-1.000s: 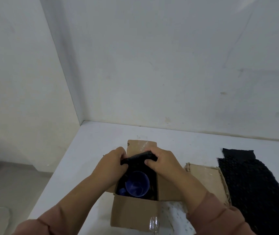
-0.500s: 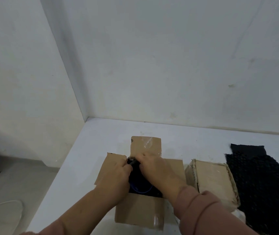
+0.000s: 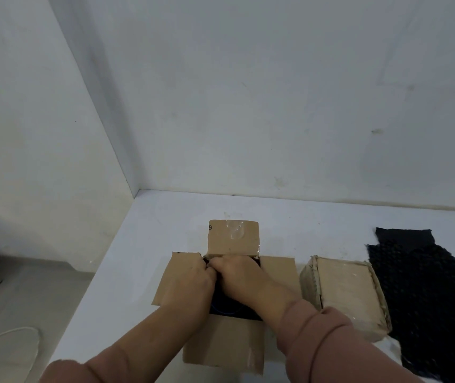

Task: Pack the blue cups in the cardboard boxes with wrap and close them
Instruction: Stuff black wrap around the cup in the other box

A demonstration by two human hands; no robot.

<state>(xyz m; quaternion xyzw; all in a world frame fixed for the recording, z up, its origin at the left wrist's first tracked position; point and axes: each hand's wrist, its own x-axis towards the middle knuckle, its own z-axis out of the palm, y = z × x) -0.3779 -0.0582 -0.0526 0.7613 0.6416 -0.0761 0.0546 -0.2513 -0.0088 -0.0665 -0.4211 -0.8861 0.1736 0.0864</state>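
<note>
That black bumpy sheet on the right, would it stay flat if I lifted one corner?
Probably not. The black wrap lies limp with a ragged edge on the table, so it would likely droop and fold. Its bubbled texture suggests it's light, not slippery.

1. I'm seeing plain brown on the open box (image 3: pixel 233 239), and a paler tan on the closed box (image 3: pixel 345 294).
2. Wrap sheet (image 3: pixel 425 294): black, bubble-dotted all over.
3. Cup rim (image 3: pixel 226 312): a thin blue arc against the black inner wrap (image 3: pixel 248 313).
4. Counter (image 3: pixel 165 225) white; sleeves (image 3: pixel 320 335) dusty pink.
</note>
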